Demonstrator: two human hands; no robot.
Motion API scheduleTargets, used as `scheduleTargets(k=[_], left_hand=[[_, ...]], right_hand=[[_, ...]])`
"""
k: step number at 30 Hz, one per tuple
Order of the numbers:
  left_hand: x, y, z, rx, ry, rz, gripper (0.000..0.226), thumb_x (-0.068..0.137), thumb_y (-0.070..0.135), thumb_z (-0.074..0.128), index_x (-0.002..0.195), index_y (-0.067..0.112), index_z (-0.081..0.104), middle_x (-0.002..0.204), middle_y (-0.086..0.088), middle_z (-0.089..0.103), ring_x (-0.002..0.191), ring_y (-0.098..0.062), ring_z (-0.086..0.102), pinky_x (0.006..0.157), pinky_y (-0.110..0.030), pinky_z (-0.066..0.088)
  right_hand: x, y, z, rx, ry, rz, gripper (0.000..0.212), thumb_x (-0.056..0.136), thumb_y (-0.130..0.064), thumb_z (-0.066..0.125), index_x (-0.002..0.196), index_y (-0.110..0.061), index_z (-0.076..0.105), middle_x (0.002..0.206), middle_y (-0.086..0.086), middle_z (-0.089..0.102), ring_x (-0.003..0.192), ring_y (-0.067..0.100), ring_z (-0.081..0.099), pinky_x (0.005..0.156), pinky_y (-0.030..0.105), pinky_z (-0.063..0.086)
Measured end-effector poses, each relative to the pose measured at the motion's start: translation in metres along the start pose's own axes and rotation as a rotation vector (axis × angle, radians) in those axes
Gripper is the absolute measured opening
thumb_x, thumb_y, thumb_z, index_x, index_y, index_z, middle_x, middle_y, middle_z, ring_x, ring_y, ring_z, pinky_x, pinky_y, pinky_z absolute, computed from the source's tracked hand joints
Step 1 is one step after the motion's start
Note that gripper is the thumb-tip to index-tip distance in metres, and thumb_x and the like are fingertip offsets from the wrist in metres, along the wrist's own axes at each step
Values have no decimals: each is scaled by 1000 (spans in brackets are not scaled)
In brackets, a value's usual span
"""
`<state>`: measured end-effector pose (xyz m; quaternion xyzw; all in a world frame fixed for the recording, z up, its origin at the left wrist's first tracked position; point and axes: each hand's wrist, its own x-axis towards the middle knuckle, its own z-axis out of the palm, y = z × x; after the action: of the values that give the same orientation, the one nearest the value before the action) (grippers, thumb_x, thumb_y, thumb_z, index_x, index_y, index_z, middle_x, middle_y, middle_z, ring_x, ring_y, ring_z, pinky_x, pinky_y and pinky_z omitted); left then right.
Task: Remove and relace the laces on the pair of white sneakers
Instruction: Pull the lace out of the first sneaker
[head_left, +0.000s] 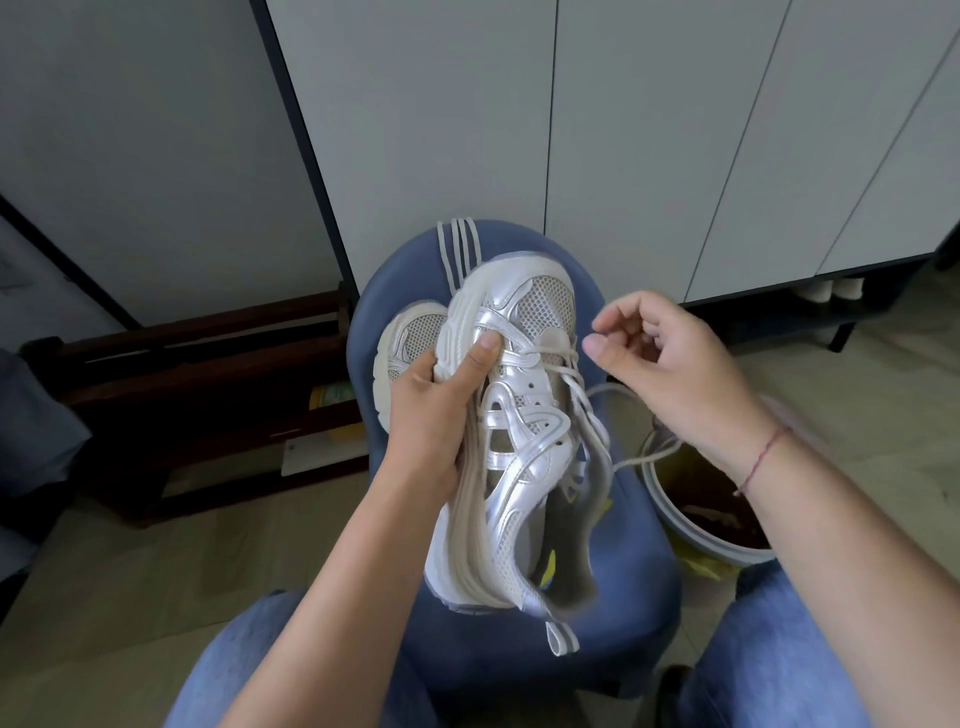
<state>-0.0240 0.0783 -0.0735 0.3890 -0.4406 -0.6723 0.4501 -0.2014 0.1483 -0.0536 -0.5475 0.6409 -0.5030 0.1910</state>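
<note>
Dark-wood low rack (208, 374) stands well left of the left hand (431, 415), with bare floor between them and under the forearm. Just beyond that hand's knuckles the second sneaker (410, 338) lies on the blue padded stool (639, 613), close to the stool's left rim.

The left hand grips the held sneaker (519, 457) by its thick sole edge, fingers wrapped behind the sole and thumb pressed flat on the silver overlay near the toe. This sneaker is tilted on its side above the stool, toe away from the person and heel toward the lap, and it covers most of the seat. A grey-and-white striped strap (457, 254) shows at the stool's far rim past the toe.

White lace (550, 358) crosses only the eyelets nearest the toe. Two loose ends trail right, one behind the right hand (675, 374) and one under its wrist. The right hand hovers just right of the laced part, clear of the shoe. Its fingers are loosely curled, and thumb and forefinger tips are parted with nothing seen between them. A red thread bracelet (763, 457) circles the wrist.

Below that wrist a white bucket (675, 530) sits close against the stool's right edge. Yellow marks show on the insole (550, 564), but no writing is readable.
</note>
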Motion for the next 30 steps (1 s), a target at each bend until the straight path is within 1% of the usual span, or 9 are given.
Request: scheduleTargets(k=[4, 8, 12, 14, 17, 22, 24, 27, 30], left_hand=[[0, -4, 1, 36, -5, 38, 26, 84, 21, 75, 105, 5, 71, 92, -12, 76, 83, -25, 74, 80, -41, 61], [-1, -5, 1, 61, -9, 76, 16, 84, 21, 76, 92, 8, 71, 81, -8, 74, 75, -22, 70, 76, -39, 59], [-2, -6, 1, 93, -7, 110, 14, 82, 24, 78, 80, 14, 68, 70, -1, 69, 70, -19, 65, 77, -42, 57], [-3, -5, 2, 79, -21, 117, 17, 79, 25, 79, 86, 12, 71, 77, -5, 73, 75, -23, 69, 82, -46, 57], [-5, -1, 3, 26, -35, 70, 34, 76, 27, 78, 102, 6, 71, 94, -14, 76, 89, -32, 73, 87, -49, 58], [-5, 1, 1, -38, -41, -12, 50, 71, 33, 78, 110, 3, 69, 101, -17, 75, 95, -34, 72, 91, -51, 56], [-5, 0, 1, -7, -36, -2, 41, 76, 30, 78, 108, 5, 70, 99, -16, 75, 94, -33, 72, 89, -50, 57], [-4, -4, 0, 77, 14, 44, 25, 82, 25, 78, 98, 7, 71, 93, -19, 75, 85, -29, 72, 87, -52, 58], [-3, -6, 2, 137, 30, 92, 50, 73, 40, 85, 95, 0, 66, 93, -28, 69, 80, -30, 66, 89, -61, 53]], right_hand=[[-2, -7, 12, -116, -91, -186, 9, 87, -28, 64, 88, -19, 65, 88, -1, 58, 82, 7, 54, 77, 15, 42], [0, -6, 21, -237, -55, -250, 18, 81, -39, 66, 77, -21, 62, 82, -9, 53, 80, -1, 50, 73, 6, 36], [1, -4, 26, -246, -32, -284, 23, 79, -40, 68, 69, -22, 58, 76, -9, 49, 74, 3, 49, 70, 8, 37], [1, -2, 26, -88, -60, -221, 22, 82, -35, 70, 67, -23, 58, 74, -3, 49, 70, 2, 46, 69, 11, 38], [3, -3, 23, 371, -90, -86, 22, 82, -32, 69, 65, -24, 59, 70, 9, 50, 70, 17, 45, 71, 27, 41], [9, -6, 9, 997, 35, 153, 24, 74, -18, 69, 53, -21, 56, 59, -4, 44, 62, 9, 38, 65, 24, 30], [9, -4, 8, 826, 46, 177, 25, 80, -11, 63, 57, -18, 55, 61, -4, 45, 63, 9, 40, 65, 23, 32], [3, -5, 10, 226, 6, 37, 17, 89, -6, 55, 78, -18, 58, 76, -10, 54, 71, 0, 49, 72, 17, 38], [-2, -9, 16, -158, -29, -181, 11, 91, -28, 56, 82, -22, 57, 86, -10, 53, 84, 1, 51, 80, 18, 37]])
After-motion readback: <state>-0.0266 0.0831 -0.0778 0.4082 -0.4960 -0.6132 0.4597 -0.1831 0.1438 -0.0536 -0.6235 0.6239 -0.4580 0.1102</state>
